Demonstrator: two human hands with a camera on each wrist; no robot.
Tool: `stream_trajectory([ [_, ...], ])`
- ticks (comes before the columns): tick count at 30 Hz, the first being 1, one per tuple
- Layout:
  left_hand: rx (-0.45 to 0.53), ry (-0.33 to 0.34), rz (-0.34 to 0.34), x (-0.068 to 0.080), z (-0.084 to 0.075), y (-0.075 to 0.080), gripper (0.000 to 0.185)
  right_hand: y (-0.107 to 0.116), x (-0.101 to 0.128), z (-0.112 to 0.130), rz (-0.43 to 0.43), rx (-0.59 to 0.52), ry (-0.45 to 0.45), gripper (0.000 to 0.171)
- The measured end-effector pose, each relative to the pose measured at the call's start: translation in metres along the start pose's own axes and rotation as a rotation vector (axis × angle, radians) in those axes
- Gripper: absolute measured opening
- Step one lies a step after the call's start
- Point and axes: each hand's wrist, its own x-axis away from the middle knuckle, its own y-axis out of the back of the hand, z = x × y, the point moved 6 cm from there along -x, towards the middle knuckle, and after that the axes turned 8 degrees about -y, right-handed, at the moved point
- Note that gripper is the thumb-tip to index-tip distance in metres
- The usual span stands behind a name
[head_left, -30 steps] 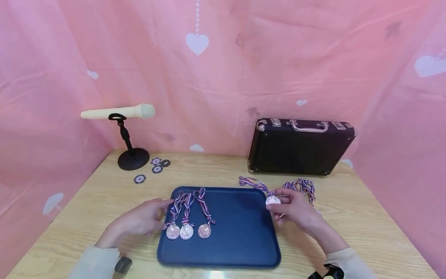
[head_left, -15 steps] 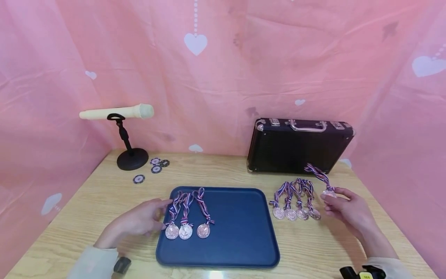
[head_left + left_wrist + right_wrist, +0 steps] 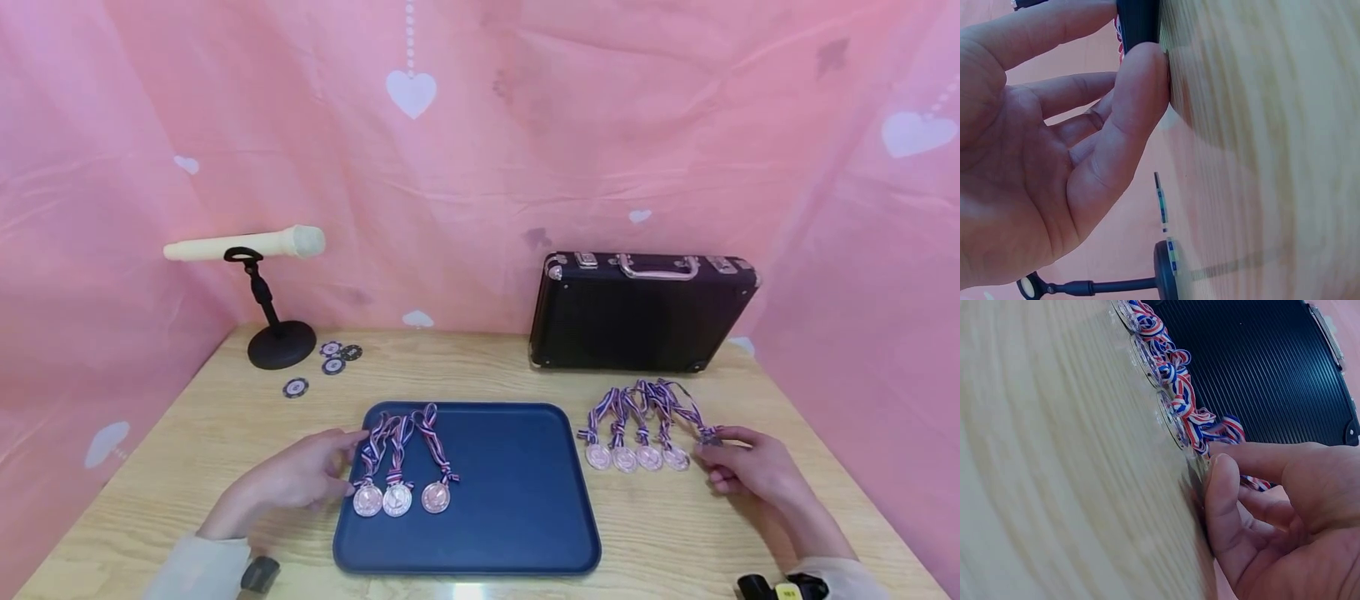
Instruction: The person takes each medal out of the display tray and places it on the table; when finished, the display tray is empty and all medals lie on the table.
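Pink cloth with white hearts hangs behind and to both sides of the wooden counter (image 3: pixel 480 367). At the far left a cream microphone (image 3: pixel 247 244) lies across a black stand (image 3: pixel 279 342), with a few poker chips (image 3: pixel 330 360) just to its right. Nearer, the left hand (image 3: pixel 300 479) rests on the counter at the left edge of the blue tray (image 3: pixel 510 500), its fingers (image 3: pixel 1141 94) loosely straight and touching the tray's rim, gripping nothing. Three medals (image 3: pixel 397 497) with striped ribbons lie side by side in the tray's left part. Right of the tray, four medals in a row (image 3: pixel 636 456) lie on the counter, their ribbons fanned toward the black case (image 3: pixel 637 312) standing at the far right. Just beside that row, the right hand (image 3: pixel 746 471) pinches a fifth medal (image 3: pixel 708 437) between thumb and fingertips (image 3: pixel 1222 487), holding it down at the counter at the row's right end.
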Motion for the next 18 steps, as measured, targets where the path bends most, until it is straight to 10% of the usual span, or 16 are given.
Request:
stream_trajectory([
  [9, 0.015, -0.014, 0.006, -0.0002, 0.0002, 0.0005, 0.075, -0.0003, 0.0088, 0.0051, 0.103, 0.103, 0.114, 0.064],
  [18, 0.009, -0.006, 0.011, 0.0018, -0.0008, 0.0005, 0.074, 0.0025, 0.0074, 0.0089, -0.048, 0.199, 0.141, 0.057],
])
